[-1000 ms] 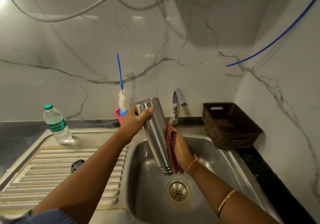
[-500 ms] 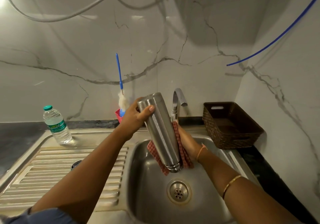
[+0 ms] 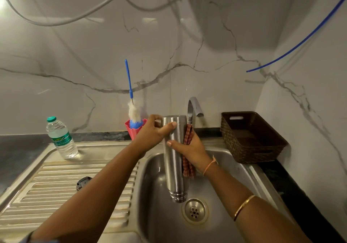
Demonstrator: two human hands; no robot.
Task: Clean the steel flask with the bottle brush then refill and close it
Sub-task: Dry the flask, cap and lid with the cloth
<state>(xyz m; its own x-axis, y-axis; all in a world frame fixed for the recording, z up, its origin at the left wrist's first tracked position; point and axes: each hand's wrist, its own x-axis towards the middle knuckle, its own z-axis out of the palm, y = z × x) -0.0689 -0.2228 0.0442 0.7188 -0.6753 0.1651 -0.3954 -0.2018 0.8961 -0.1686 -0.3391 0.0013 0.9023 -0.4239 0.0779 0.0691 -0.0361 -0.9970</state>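
The steel flask hangs upside down and nearly upright over the sink basin, its threaded mouth just above the drain. My left hand grips its base end at the top. My right hand presses a red checked cloth against the flask's right side at mid height. The bottle brush, with a blue handle and white bristles, stands in a red cup behind the sink. The black flask cap lies on the ribbed drainboard, partly hidden by my left forearm.
A plastic water bottle with a green cap stands at the drainboard's back left. The tap rises behind the flask. A brown woven basket sits on the counter to the right. Cables hang overhead.
The flask has swung from tilted to almost vertical. My right hand with the cloth slid up from the flask's lower end to its middle.
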